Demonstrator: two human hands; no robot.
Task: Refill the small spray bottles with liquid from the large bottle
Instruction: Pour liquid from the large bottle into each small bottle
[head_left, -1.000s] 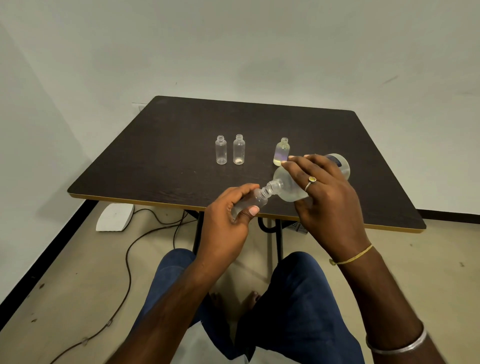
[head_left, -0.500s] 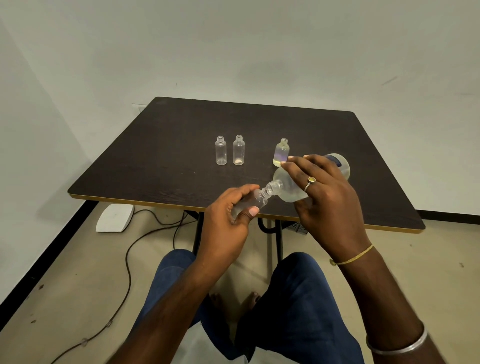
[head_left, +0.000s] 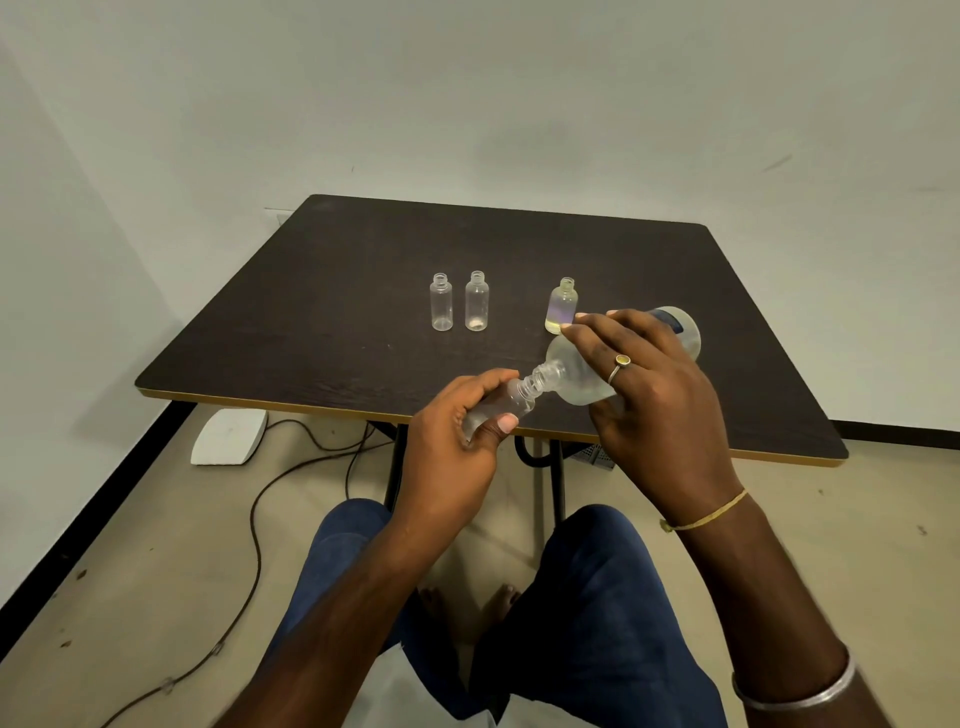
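Observation:
My right hand grips the large clear bottle, tipped down to the left so its neck meets the mouth of a small clear bottle. My left hand holds that small bottle tilted over the table's front edge. Three more small uncapped bottles stand on the dark table: two clear ones side by side, and one with yellowish liquid just behind my right fingers. My fingers hide most of both held bottles.
The table's front edge runs just under my hands. On the floor to the left lie a white device and a dark cable. My knees sit below the table edge. Walls close in behind and to the left.

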